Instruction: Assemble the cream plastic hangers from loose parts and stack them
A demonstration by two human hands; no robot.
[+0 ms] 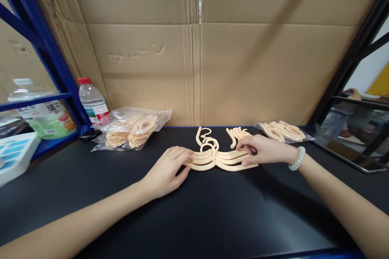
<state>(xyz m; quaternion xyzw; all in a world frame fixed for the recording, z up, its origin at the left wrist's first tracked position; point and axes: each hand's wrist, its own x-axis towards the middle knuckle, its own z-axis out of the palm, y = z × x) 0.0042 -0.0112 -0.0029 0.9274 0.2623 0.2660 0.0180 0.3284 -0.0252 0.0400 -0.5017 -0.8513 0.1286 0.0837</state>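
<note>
Cream hangers lie on the counter, left hand and right hand closed around their outer ends; probably light, stiff, slightly slippery, best held by both arms.

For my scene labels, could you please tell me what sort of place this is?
Probably a makeshift workstation: a black tabletop, cardboard panels behind it, and a blue frame at left.

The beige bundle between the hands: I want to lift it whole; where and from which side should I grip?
Probably by both outer ends, one hand from each side: the bundle spreads left and right in curved rows from its middle. The left hand and right hand touch those ends.
</note>
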